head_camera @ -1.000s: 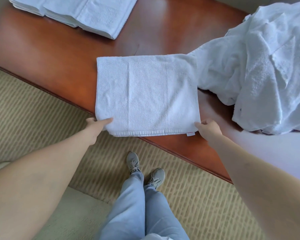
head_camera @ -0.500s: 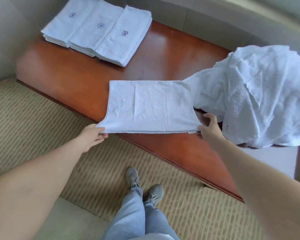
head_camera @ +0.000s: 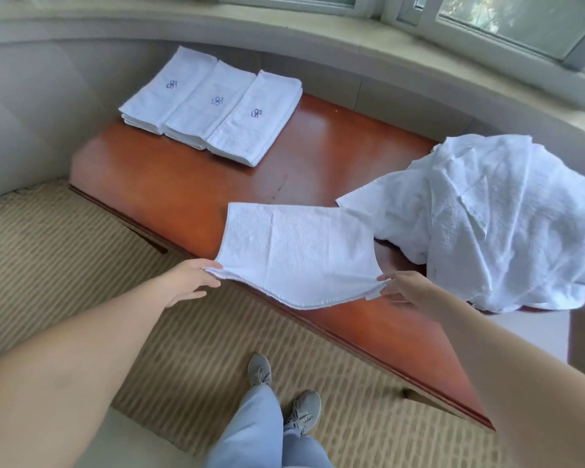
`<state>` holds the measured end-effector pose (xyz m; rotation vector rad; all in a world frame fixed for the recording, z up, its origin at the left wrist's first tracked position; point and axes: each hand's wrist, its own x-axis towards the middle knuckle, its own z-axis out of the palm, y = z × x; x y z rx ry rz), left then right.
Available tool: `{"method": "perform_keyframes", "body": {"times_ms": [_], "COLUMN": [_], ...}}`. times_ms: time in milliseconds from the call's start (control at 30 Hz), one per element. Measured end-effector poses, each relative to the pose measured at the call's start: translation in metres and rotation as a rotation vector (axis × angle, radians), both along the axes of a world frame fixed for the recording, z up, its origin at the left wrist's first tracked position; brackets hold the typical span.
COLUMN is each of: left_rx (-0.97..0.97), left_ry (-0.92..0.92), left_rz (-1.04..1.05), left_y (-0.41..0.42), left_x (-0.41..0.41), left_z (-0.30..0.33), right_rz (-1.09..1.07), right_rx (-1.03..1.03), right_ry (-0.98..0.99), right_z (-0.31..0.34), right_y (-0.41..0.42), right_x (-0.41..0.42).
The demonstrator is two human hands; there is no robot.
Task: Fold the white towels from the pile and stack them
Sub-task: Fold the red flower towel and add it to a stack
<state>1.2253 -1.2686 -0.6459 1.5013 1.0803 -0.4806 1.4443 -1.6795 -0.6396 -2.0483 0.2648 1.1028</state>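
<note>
Folded towels (head_camera: 213,106) sit stacked upper left; left hand (head_camera: 186,282) and right hand (head_camera: 402,288) pinch a half-folded towel (head_camera: 298,255); pile (head_camera: 487,224) remains.

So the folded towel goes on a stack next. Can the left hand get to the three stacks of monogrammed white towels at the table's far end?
Probably yes: bare table lies between the left hand and the stacks, though it still pinches the folded towel.

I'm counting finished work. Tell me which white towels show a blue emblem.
The three folded towels in a row at the table's far left corner. The held towel and the pile show none.
</note>
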Motion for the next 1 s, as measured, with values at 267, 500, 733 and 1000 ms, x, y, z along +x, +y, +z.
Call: {"method": "perform_keyframes", "body": {"times_ms": [267, 500, 733, 1000], "left_rx": [0.047, 0.106, 0.173, 0.229], "left_ry": [-0.081, -0.13, -0.101, 0.013], "left_rz": [-0.037, -0.017, -0.025, -0.054], "left_y": [0.033, 0.063, 0.093, 0.105], "left_x": [0.034, 0.107, 0.177, 0.216], "left_z": [0.014, 0.001, -0.044, -0.105], "right_rz": [0.021, -0.155, -0.239, -0.267], "right_rx": [0.118, 0.113, 0.074, -0.009], "right_ry": [-0.157, -0.268, -0.32, -0.302], "right_z": [-0.003, -0.026, -0.065, -0.123], "right_y": [0.003, 0.044, 0.091, 0.107], "right_x": [0.038, 0.09, 0.139, 0.172]}}
